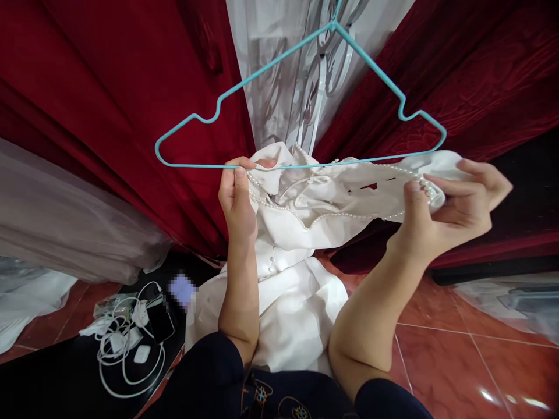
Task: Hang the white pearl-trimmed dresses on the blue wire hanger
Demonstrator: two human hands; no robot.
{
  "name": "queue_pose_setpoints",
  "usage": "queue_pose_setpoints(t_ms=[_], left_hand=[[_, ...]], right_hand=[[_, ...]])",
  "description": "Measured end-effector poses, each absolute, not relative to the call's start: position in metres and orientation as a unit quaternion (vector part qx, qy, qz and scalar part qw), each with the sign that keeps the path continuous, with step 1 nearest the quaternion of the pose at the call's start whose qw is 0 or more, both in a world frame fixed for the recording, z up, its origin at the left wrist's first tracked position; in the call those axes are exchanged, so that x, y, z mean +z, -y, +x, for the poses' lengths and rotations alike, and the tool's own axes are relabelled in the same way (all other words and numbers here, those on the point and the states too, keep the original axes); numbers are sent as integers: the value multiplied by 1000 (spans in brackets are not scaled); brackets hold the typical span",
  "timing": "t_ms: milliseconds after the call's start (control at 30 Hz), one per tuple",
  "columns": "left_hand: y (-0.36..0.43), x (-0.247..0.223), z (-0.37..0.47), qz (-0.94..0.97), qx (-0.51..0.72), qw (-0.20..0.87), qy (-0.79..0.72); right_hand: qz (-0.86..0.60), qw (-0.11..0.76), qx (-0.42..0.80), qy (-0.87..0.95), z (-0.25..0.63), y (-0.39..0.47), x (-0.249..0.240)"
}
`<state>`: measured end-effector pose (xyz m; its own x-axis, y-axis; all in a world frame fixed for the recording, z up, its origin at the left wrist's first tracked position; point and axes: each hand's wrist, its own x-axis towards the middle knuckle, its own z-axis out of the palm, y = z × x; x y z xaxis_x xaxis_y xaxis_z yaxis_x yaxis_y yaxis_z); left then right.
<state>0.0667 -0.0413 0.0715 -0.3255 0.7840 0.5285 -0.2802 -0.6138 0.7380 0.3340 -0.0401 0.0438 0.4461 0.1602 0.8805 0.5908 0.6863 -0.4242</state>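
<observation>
A white dress [301,279] with a pearl-trimmed neckline and buttons down its front hangs between my two hands, its skirt falling toward my lap. My left hand [239,198] pinches the neckline's left end, fingers touching the bottom bar of the hanger. Out to the right, my right hand [454,201] grips the other end of the pearl edge between thumb and fingers. The light-blue hanger [266,68] hangs upright in front, its lower bar passing along the dress's top edge. White strap-like loops show inside the dress opening.
Dark red curtains [109,87] flank a grey ornamental metal frame [318,87]. Lower left, a black surface [52,378] carries tangled white cables [105,355], a phone [161,321] and a small white case [141,354]. Red tiles [502,372] cover the floor; pale fabric hangs at both sides.
</observation>
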Motion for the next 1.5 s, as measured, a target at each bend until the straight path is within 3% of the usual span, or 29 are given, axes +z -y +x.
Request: queue_pose_setpoints(t_ms=[133,233,433,600,767,1000,1233,1500], left_hand=[[40,71,68,465,763,360,-270],[41,72,69,464,762,354,-280],[47,64,60,503,743,251,-363],[47,50,27,507,728,134,-441],[29,53,-23,439,752,90,-484],[8,96,-68,441,807,38,-390],[-4,160,-36,473,788,42,-391],[16,167,-28,490,784,7,-381]], right_hand=[[-349,706,73,612,287,55,73],[-357,655,155,647,255,47,79],[-375,696,120,600,239,26,77],[-388,679,104,615,248,30,81],[-384,668,87,631,259,31,85],[-397,650,98,641,262,31,84],[-394,660,87,634,255,33,82],[-390,665,91,630,255,27,78]])
